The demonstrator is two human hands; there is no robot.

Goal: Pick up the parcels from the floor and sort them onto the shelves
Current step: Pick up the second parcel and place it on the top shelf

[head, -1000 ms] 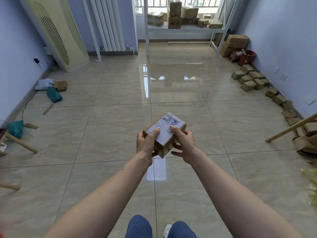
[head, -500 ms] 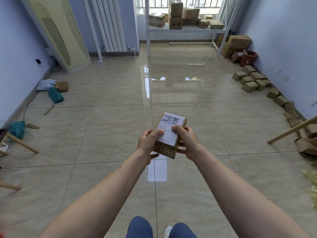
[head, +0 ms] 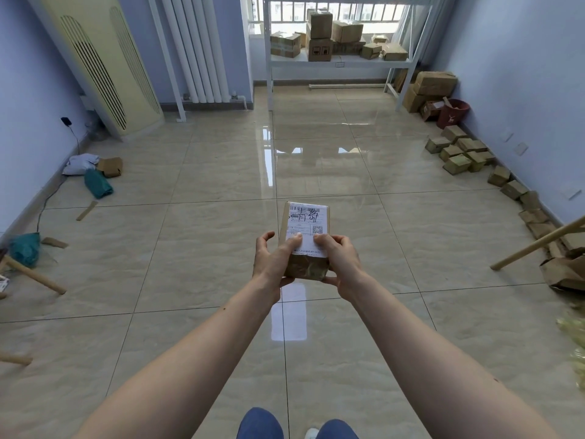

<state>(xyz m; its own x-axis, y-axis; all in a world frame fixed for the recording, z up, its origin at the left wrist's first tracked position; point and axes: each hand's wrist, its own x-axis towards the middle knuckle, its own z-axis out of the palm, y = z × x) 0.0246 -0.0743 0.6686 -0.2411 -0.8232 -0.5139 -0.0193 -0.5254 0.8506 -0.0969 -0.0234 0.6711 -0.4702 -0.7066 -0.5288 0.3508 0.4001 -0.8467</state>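
Head view: shelf (head: 340,62) with perhaps 8 boxes (head: 319,25); parcel (head: 304,236) in 2 hands.

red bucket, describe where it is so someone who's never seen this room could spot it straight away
Follow the blue right-hand wall toward the far end, where the white shelf rack stands at the window. Just before the rack's right leg, beside the stacked big cartons, sits the red bucket. It is the only round, red thing among brown cardboard boxes.
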